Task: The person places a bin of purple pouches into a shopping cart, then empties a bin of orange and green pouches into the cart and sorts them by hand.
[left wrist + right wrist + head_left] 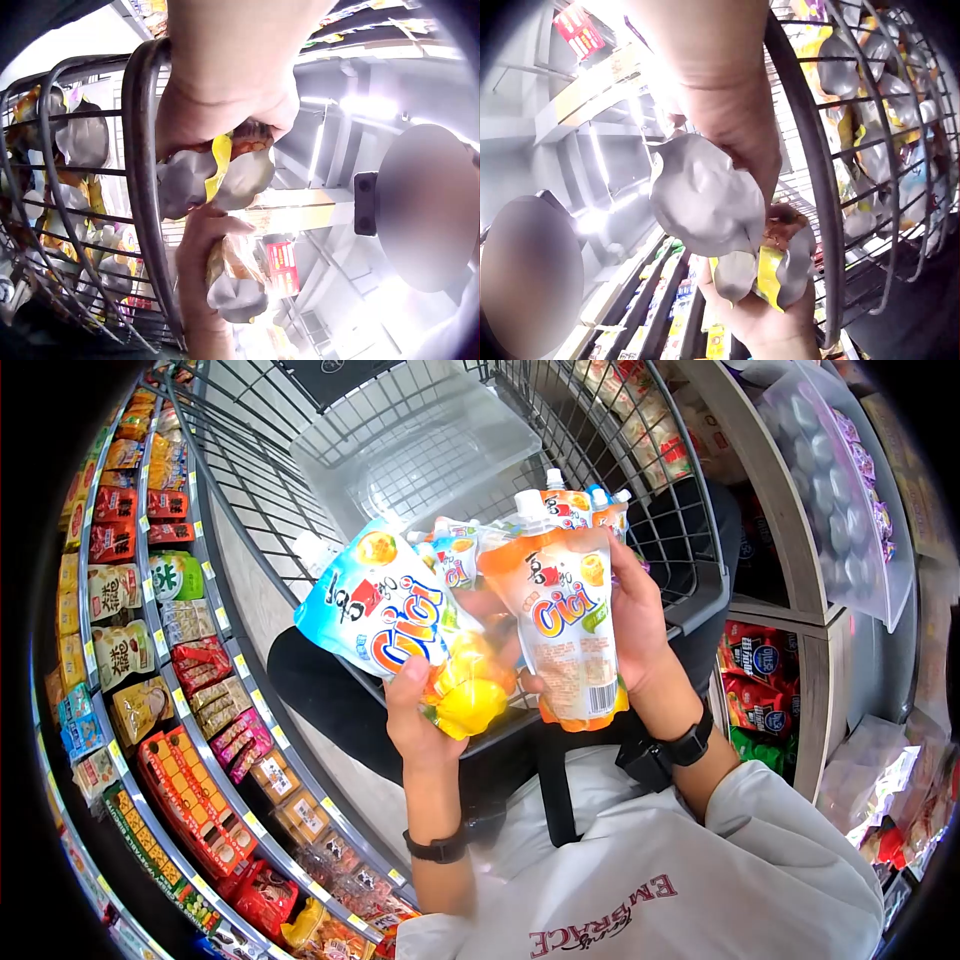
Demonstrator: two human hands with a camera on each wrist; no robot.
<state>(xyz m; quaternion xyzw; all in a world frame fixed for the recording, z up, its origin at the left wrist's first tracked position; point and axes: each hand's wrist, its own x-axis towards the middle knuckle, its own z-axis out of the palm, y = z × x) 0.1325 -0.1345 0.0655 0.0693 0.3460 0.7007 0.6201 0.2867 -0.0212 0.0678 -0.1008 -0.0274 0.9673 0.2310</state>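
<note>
My left hand (418, 710) grips a blue-and-yellow Cici jelly drink pouch (375, 600) with a white cap, its thumb across the front. Two silver pouch bottoms (251, 180) show side by side beneath that hand in the left wrist view. An orange Cici jelly drink pouch (560, 630), white cap upward, is held in my right hand (640, 615) along its right side. Its printed face, with small text and a barcode, points toward me. Both pouches are close together over the near rim of the shopping cart (712, 600).
More spouted pouches (568, 505) stand in the cart's near end. A clear plastic bin (420, 440) sits farther inside. Snack shelves (165, 650) line the left, and a wooden shelf unit (800, 610) with red packets (757, 665) stands on the right.
</note>
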